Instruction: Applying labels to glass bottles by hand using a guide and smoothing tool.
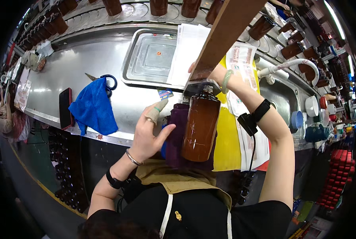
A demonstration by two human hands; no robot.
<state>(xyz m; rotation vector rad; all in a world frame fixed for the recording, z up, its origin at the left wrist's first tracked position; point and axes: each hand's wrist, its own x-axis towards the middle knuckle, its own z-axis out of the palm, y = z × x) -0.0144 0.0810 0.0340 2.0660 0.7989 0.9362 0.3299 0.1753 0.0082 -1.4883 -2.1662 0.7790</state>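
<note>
A large brown bottle (202, 127) lies on a dark purple cloth (175, 141) at the bench's front edge, its neck pointing away from me. My left hand (148, 129) is just left of the bottle, apart from it, thumb and fingers spread and holding nothing. Pale covers wrap some of its fingertips. My right hand (217, 75) reaches over the printed label sheets (192, 42) beyond the bottle. A brown upright bar (222, 36) hides most of its fingers, so I cannot see whether they hold anything.
Left of me lie a blue cloth (94, 107), scissors (111, 81) and a phone (65, 108). A metal tray (128, 69) sits behind. Yellow sheeting (227, 147) and a sink with a white tap (293, 65) are rightward. Brown jars (159, 7) line a conveyor at the back.
</note>
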